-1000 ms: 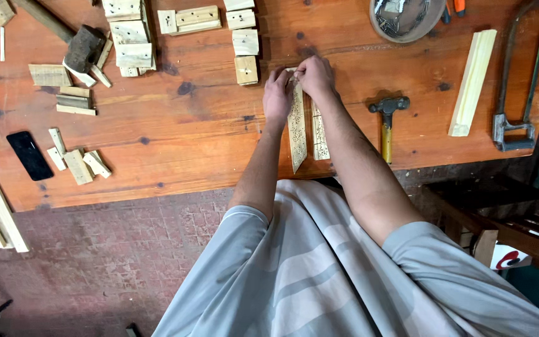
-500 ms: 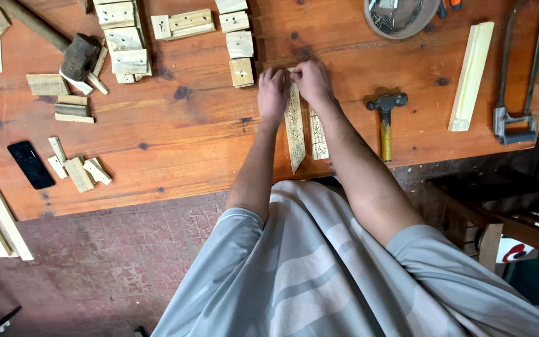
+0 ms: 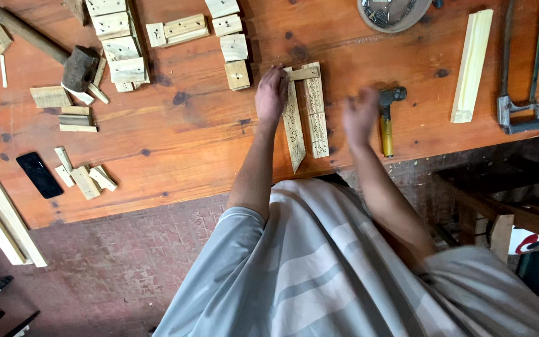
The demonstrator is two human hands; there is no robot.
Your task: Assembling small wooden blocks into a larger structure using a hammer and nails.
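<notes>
At the centre of the frame, a person's left hand (image 3: 271, 93) presses flat on the upper end of a long carved wooden strip (image 3: 293, 128) lying on the orange worktop (image 3: 188, 137), fingers spread loosely over it rather than gripping. A second strip (image 3: 316, 112) lies just beside it, with a short wooden block (image 3: 302, 73) across both tops. The right hand (image 3: 360, 115) is blurred, empty as far as can be told, hovering between the strips and a hammer (image 3: 387, 118) to the right. The strips look light, stiff and thin, probably brittle along the carving; the plain edges near each end seem the safest hold.
</notes>
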